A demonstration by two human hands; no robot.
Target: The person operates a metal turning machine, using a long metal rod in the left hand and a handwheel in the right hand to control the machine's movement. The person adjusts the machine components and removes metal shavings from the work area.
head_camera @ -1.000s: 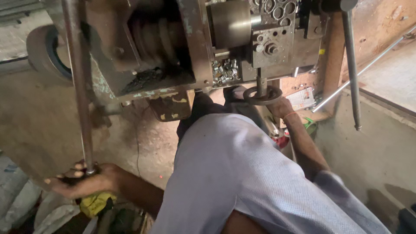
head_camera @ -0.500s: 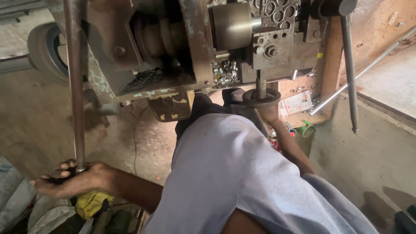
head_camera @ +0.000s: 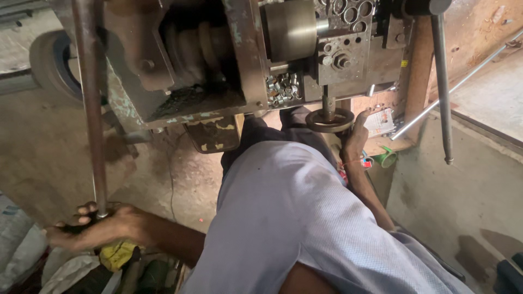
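Left hand (head_camera: 101,228) closed on lever (head_camera: 90,109) low end, right hand (head_camera: 355,133) open against handwheel (head_camera: 328,120); small rings (head_camera: 280,90) heaped at machine (head_camera: 239,60), work midway.

The floor (head_camera: 49,158) is bare, dusty concrete, brownish and stained. A worn rubber tyre (head_camera: 52,65) stands at its upper left edge. To the right a grey concrete ledge (head_camera: 436,196) rises, with a rough reddish wall (head_camera: 479,32) above it and a thin metal rod (head_camera: 452,87) leaning across. Crumpled sacks and cloth (head_camera: 27,256) lie in the lower left corner. Daylight is soft and even.
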